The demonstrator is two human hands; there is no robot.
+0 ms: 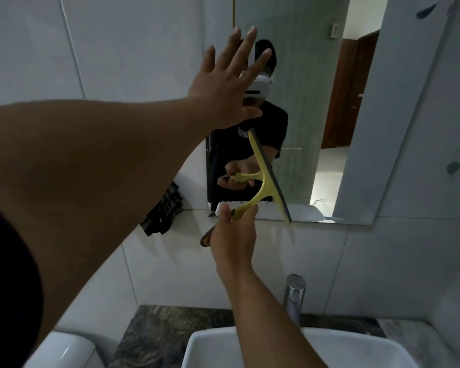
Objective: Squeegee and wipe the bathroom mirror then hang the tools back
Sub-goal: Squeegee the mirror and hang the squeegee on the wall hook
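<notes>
Right fingers (225, 208) wrapped on yellow plastic squeegee (266, 176); left hand (223, 83) splayed, 11 o'clock. Blade best kept flush on frameless wall mirror (316, 102).

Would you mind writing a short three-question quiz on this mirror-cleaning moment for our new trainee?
1. True or false: the squeegee is held in the left hand.
2. Which lies directly below the right hand: A) towel rail, B) sink, C) bucket?
3. Fill in: the left hand's fingers are ____ and hold nothing.

Key: 1. false, the right hand holds it; 2. B; 3. spread.
</notes>
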